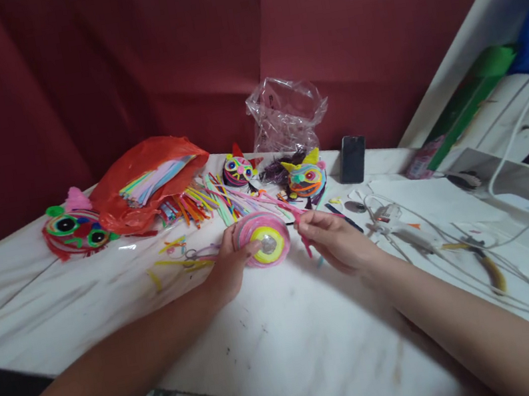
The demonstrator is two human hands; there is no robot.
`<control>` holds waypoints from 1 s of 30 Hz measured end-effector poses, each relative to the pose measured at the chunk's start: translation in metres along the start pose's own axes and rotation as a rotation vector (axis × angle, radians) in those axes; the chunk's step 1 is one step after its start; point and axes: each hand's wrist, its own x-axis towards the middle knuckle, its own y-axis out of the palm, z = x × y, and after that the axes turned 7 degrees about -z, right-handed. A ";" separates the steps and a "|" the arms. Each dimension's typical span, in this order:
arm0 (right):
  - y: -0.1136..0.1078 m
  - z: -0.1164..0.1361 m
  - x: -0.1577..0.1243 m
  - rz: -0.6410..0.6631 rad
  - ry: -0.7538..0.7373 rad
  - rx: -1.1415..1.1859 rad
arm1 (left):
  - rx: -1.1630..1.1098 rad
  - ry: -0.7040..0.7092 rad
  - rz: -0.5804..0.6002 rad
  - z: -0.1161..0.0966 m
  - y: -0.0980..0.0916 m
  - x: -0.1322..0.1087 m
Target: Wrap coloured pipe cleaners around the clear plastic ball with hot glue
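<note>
My left hand (231, 263) grips a round disc (277, 229) by its left side, thumb across its face. Pink and yellow rings of fuzzy pipe cleaner cover the disc around a clear, shiny centre. In my right hand (335, 239), thumb and fingers pinch a pink pipe cleaner (307, 246) just to the right of the disc. One end of it hangs below the fingers, and a pink strand runs up and left behind the disc. Loose pipe cleaners (224, 198) in many colours lie behind both hands. Scissors (192, 256) rest left of the disc, partly hidden by my left hand.
A red plastic bag (137, 162) with pipe cleaners spills open at the back left. Decorated animal faces (74, 231) stand along the back, near a clear plastic bag (288, 113) and a phone (352, 159). Cables (459, 267) and yellow-handled pliers (493, 273) lie at right.
</note>
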 end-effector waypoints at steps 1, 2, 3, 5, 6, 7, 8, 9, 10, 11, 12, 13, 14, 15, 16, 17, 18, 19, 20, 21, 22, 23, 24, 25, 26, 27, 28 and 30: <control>-0.002 0.001 0.003 -0.046 0.014 0.085 | 0.000 0.002 -0.005 0.000 0.000 0.000; -0.004 0.001 0.005 -0.072 0.026 0.151 | 0.003 0.002 -0.009 -0.001 0.000 0.001; -0.006 0.002 0.007 -0.083 0.037 0.200 | 0.006 0.000 -0.014 -0.001 0.000 0.001; -0.008 0.002 0.010 -0.084 0.052 0.250 | 0.014 -0.006 -0.021 -0.002 0.000 0.000; -0.009 0.002 0.010 -0.085 0.056 0.259 | 0.018 -0.009 -0.022 -0.002 0.000 0.000; -0.009 0.002 0.011 -0.087 0.057 0.262 | 0.021 -0.009 -0.024 -0.003 0.001 0.000; -0.009 0.002 0.011 -0.090 0.055 0.258 | 0.024 -0.008 -0.028 -0.003 0.001 -0.001; -0.009 0.002 0.011 -0.094 0.051 0.252 | 0.025 -0.006 -0.032 -0.003 0.001 -0.001; -0.009 0.002 0.012 -0.099 0.048 0.244 | 0.027 -0.003 -0.034 -0.002 0.001 -0.001; -0.009 0.002 0.012 -0.106 0.046 0.239 | 0.027 0.002 -0.033 -0.002 0.001 -0.001; -0.009 0.002 0.013 -0.112 0.047 0.238 | 0.028 0.009 -0.032 -0.002 0.000 -0.001; -0.010 0.001 0.013 -0.118 0.047 0.242 | 0.029 0.012 -0.029 -0.001 0.000 -0.001; -0.010 0.001 0.014 -0.120 0.047 0.247 | 0.029 0.012 -0.026 0.000 0.000 -0.001; -0.011 0.001 0.015 -0.115 0.044 0.250 | 0.030 0.008 -0.025 0.000 -0.001 0.000; -0.011 0.000 0.016 -0.108 0.039 0.250 | 0.031 0.003 -0.025 0.000 -0.002 0.000; -0.012 0.000 0.017 -0.100 0.033 0.248 | 0.032 -0.003 -0.024 0.000 -0.002 0.000; -0.012 0.000 0.017 -0.095 0.029 0.248 | 0.032 -0.007 -0.022 0.000 -0.002 0.000; -0.013 0.000 0.017 -0.095 0.026 0.252 | 0.028 -0.006 -0.022 0.000 -0.003 0.001; -0.013 0.000 0.017 -0.101 0.023 0.257 | 0.022 -0.003 -0.024 0.000 -0.003 0.001; -0.013 0.001 0.016 -0.110 0.015 0.256 | 0.016 0.001 -0.026 0.000 -0.003 0.001; -0.012 0.001 0.015 -0.118 0.000 0.241 | 0.009 0.007 -0.028 0.000 -0.002 0.001; -0.011 0.001 0.013 -0.122 -0.021 0.203 | 0.004 0.013 -0.028 0.000 -0.002 0.001; -0.010 0.002 0.010 -0.117 -0.047 0.136 | 0.001 0.017 -0.024 0.000 -0.002 0.001; -0.008 0.002 0.007 -0.102 -0.077 0.043 | 0.000 0.019 -0.018 0.001 -0.002 0.001; -0.006 0.001 0.003 -0.074 -0.109 -0.069 | 0.000 0.019 -0.015 0.001 -0.001 0.001; -0.004 0.001 -0.001 -0.037 -0.147 -0.189 | 0.001 0.019 -0.017 0.001 -0.001 0.000; -0.001 0.000 -0.005 -0.004 -0.190 -0.307 | 0.004 0.016 -0.021 0.001 -0.001 0.000; 0.003 -0.002 -0.011 0.039 -0.286 -0.510 | 0.020 0.006 -0.029 0.002 -0.001 0.000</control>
